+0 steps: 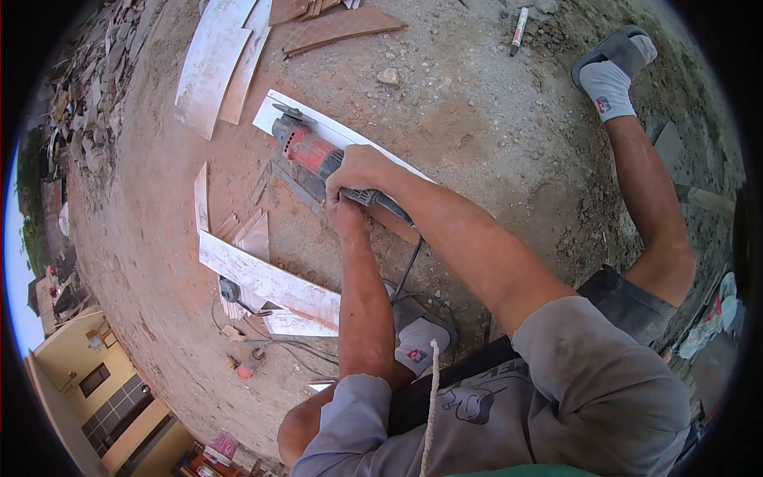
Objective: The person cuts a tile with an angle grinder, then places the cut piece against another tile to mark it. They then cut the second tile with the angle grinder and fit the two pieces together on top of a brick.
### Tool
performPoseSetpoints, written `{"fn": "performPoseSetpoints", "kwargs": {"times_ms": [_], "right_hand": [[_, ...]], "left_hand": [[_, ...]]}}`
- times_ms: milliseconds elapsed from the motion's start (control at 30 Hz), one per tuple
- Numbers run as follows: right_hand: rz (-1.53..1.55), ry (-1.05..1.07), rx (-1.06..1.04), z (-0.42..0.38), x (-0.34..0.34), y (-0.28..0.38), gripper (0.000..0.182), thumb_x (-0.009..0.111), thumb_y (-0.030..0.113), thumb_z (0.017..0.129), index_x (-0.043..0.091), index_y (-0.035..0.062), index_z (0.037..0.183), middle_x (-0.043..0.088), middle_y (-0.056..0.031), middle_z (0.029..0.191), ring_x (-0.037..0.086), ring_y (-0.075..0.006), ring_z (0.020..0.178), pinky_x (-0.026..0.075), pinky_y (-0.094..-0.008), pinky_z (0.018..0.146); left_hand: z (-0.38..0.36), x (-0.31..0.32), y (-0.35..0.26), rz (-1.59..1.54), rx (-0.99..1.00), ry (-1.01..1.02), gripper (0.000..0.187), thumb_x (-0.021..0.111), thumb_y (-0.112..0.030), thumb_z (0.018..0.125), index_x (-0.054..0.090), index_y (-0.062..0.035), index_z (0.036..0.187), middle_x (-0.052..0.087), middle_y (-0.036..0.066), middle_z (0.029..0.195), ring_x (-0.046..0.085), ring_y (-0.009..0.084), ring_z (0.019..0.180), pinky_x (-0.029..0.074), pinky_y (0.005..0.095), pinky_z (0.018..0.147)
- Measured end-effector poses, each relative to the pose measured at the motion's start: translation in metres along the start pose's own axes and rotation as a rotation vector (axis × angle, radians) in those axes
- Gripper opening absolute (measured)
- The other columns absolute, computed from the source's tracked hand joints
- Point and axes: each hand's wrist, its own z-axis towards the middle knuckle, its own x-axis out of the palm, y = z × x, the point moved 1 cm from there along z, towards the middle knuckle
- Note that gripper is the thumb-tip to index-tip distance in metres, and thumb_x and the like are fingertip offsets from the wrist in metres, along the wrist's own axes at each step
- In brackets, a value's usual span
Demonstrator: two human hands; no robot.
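Note:
An angle grinder (308,149) with a red and black body lies along a long white tile strip (389,161) on the ground. Its disc (292,112) is over the strip near the far left end. My right hand (359,168) wraps over the top of the grinder's dark rear body. Below it, my left hand (346,213) closes around the underside of the same body, close against the right. The power cord (410,266) runs from the rear of the grinder down toward my foot. Part of the strip is hidden behind the tool and my right forearm.
Tile pieces (211,67) and a brown offcut (343,30) lie at the top. Nearer, a long white tile piece (270,274) rests over smaller offcuts beside a power-strip-like block (229,289). A marker (519,32) lies at upper right. Loose cables (298,343) cross the dirt by my foot.

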Motion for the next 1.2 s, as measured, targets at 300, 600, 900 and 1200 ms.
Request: {"fn": "performPoseSetpoints", "kwargs": {"times_ms": [300, 600, 900, 1200], "right_hand": [[0.009, 0.008, -0.007, -0.001, -0.001, -0.003, 0.076, 0.078, 0.045, 0.050, 0.067, -0.0154, 0.094, 0.067, -0.0323, 0.095, 0.069, -0.0370, 0.090, 0.055, -0.0365, 0.079], [0.015, 0.015, 0.027, -0.008, -0.002, -0.005, 0.062, 0.077, 0.038, 0.052, 0.071, -0.0071, 0.093, 0.069, -0.0270, 0.098, 0.070, -0.0345, 0.093, 0.055, -0.0367, 0.081], [0.009, 0.018, 0.030, -0.011, -0.002, -0.006, 0.063, 0.077, 0.039, 0.052, 0.071, -0.0075, 0.093, 0.069, -0.0274, 0.099, 0.069, -0.0349, 0.093, 0.055, -0.0371, 0.082], [0.036, 0.007, -0.020, -0.012, 0.000, -0.013, 0.075, 0.075, 0.044, 0.051, 0.067, -0.0162, 0.094, 0.067, -0.0329, 0.094, 0.069, -0.0376, 0.088, 0.055, -0.0373, 0.078]], "left_hand": [[0.002, 0.000, 0.000, 0.036, -0.031, -0.026, 0.025, 0.053, -0.019, 0.099, 0.058, -0.0012, 0.116, 0.063, 0.007, 0.106, 0.062, 0.0153, 0.093, 0.050, 0.0311, 0.080], [-0.003, 0.005, -0.009, 0.012, -0.044, -0.028, 0.029, 0.053, -0.023, 0.100, 0.058, -0.0001, 0.118, 0.063, 0.007, 0.106, 0.062, 0.0162, 0.092, 0.051, 0.0324, 0.077], [0.001, 0.001, -0.004, 0.014, -0.064, -0.070, 0.028, 0.051, -0.020, 0.096, 0.064, 0.0024, 0.108, 0.064, 0.008, 0.103, 0.061, 0.0153, 0.090, 0.050, 0.0309, 0.076], [0.005, -0.003, 0.000, 0.045, -0.053, -0.021, 0.036, 0.048, -0.027, 0.098, 0.057, 0.0019, 0.118, 0.064, 0.011, 0.107, 0.064, 0.0191, 0.093, 0.052, 0.0343, 0.079]]}}
